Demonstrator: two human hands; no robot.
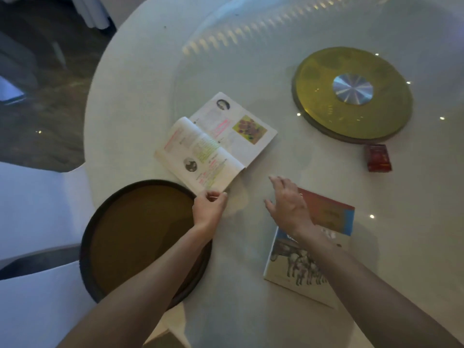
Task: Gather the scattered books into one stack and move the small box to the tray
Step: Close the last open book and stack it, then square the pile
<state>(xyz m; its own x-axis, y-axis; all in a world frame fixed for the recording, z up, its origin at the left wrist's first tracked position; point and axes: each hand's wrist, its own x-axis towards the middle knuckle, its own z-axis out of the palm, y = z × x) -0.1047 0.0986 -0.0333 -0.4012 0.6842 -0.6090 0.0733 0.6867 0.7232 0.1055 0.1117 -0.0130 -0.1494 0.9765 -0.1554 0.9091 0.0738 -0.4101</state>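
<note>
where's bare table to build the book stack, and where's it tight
Bare table lies between the open book, the closed book and the small red box; more beyond the open book. The tray holds nothing. Tight spot: the open book's near corner, pinched by the left hand, meets the tray rim, with the right hand nearby.

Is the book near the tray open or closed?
Open: the book lies spread, both highlighted pages showing, left hand pinching its near corner.
</note>
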